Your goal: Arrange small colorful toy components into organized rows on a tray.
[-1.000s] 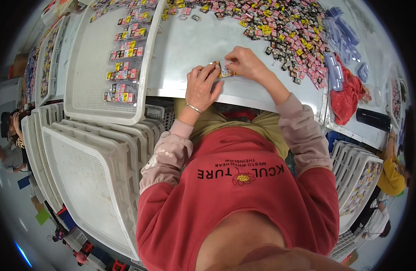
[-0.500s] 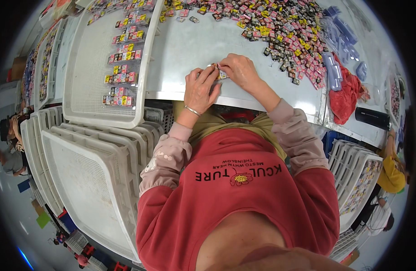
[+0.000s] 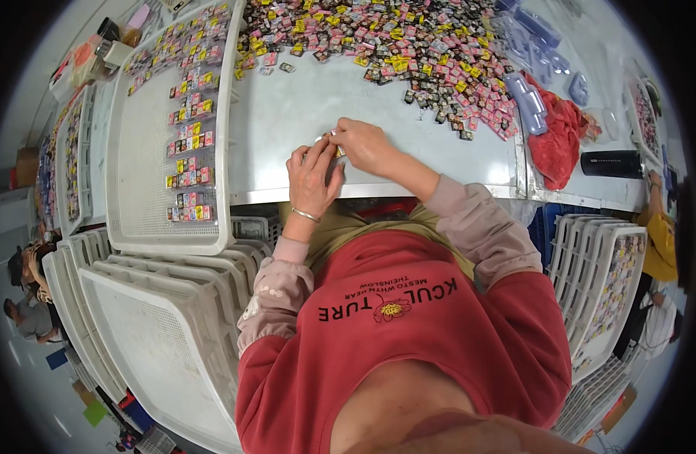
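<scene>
Near the front edge of the pale metal table (image 3: pixel 280 113), my two hands meet over a small holder of coloured blocks (image 3: pixel 339 152), mostly covered by fingers. My left hand (image 3: pixel 312 178), with a bangle at its wrist, curls its fingers onto the holder from the left. My right hand (image 3: pixel 365 146) is closed, thumb and fingertips pinched together at the holder's far end; what lies inside that pinch is hidden. Beyond them spreads a big heap of small pink, black and yellow blocks (image 3: pixel 431 60).
Left of my hands, a white mesh tray (image 3: pixel 136 166) bears rows of filled block holders (image 3: pixel 189 178). Stacked white crates (image 3: pixel 136 333) stand below it. At right lie clear plastic holders (image 3: pixel 526 102), a red cloth (image 3: pixel 552 147) and a black cylinder (image 3: pixel 611 164). Other people work at both sides.
The view has shifted, so the table and tray appear lower. Both hands stay together at the holder; my right hand's fingers have drawn into a tighter pinch.
</scene>
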A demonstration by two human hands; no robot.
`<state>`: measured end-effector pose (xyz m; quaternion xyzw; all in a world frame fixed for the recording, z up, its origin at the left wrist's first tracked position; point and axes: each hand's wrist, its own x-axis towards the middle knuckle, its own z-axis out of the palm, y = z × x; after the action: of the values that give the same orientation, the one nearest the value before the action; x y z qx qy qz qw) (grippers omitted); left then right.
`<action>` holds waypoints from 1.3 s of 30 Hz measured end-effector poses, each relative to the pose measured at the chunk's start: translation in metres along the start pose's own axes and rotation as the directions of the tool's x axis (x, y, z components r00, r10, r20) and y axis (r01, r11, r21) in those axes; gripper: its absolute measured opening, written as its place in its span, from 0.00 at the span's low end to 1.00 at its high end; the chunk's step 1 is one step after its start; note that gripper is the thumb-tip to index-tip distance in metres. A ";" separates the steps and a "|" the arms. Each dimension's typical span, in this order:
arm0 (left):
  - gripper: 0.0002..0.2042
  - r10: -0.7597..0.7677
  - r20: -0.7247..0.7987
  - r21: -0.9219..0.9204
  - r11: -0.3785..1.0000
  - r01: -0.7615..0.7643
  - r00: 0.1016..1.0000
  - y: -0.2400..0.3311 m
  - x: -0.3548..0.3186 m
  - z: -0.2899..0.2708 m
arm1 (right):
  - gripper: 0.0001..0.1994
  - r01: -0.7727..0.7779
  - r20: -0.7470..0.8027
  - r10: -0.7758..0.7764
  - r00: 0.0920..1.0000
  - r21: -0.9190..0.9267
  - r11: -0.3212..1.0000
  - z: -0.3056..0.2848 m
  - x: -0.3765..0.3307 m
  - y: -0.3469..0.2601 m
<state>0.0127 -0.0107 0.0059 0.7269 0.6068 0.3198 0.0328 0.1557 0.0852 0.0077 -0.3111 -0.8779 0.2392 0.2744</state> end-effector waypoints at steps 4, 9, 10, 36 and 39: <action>0.20 -0.005 -0.011 0.002 1.000 0.005 1.000 0.001 -0.001 -0.001 | 0.11 -0.250 -0.040 0.274 0.961 0.298 0.921 -0.044 0.022 0.045; 0.23 -0.004 -0.051 -0.056 0.998 0.001 0.999 0.000 -0.002 -0.001 | 0.14 -0.335 -0.188 0.295 0.937 -0.233 0.913 -0.089 0.036 0.114; 0.23 -0.014 -0.055 -0.051 0.999 0.011 0.998 -0.001 -0.002 0.001 | 0.15 -0.320 -0.143 0.287 0.947 -0.379 0.868 -0.090 0.037 0.121; 0.25 0.066 0.122 0.038 0.997 -0.072 0.990 0.004 0.005 0.007 | 0.10 -0.041 0.255 0.035 0.966 0.017 0.999 -0.036 0.025 0.045; 0.24 0.074 0.089 0.034 0.996 -0.077 0.993 0.005 0.005 0.008 | 0.10 -0.062 0.284 0.063 0.957 -0.011 0.998 -0.036 0.022 0.041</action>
<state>0.0212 -0.0043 0.0040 0.7631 0.5828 0.2773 0.0336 0.1813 0.1372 0.0172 -0.3014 -0.8982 0.2890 0.1374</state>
